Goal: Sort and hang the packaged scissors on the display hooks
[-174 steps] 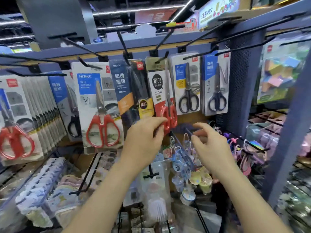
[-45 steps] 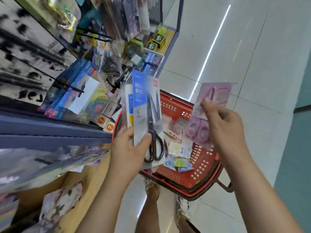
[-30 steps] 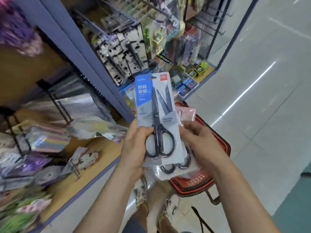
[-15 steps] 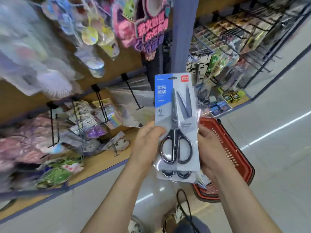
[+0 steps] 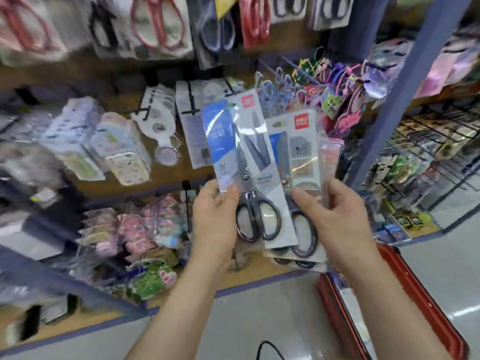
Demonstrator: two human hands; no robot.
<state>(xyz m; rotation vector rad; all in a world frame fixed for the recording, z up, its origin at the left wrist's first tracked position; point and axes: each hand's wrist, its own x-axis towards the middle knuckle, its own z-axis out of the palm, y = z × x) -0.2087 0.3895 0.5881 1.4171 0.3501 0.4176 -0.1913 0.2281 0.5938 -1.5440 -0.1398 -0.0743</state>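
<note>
**Packs split, scissors row back in view**

Since half a second back, the stack had fanned apart: the front scissors pack (image 5: 244, 172) had slid left off the second pack (image 5: 298, 157). The view had also swung up, so the hung scissors (image 5: 158, 24) showed along the top edge. My call was that this was the sorting step, with hanging not yet begun.

I saw the left hand (image 5: 215, 219) gripping the front pack at its lower left edge, thumb curled over the clear face beside the black handles, fingers behind. The right hand (image 5: 335, 216) held the second pack and more beneath it, thumb pressed on the front, fingers wrapped behind. A pink packet (image 5: 331, 162) stuck up at that stack's right edge, touching it. Both packs stood nearly upright in front of the shelf, well below the hung row.

Next, I reckoned, the front pack needed lifting to the matching black-handled row, top edge squared up to hang. The hardware up there was out of frame.

For writing, a red brand tag (image 5: 248, 102) sat at the front pack's top corner, its white letters too blurred to read. The blue panel's characters were smeared too. Down right, the red basket (image 5: 415, 294) sat on the floor.
</note>
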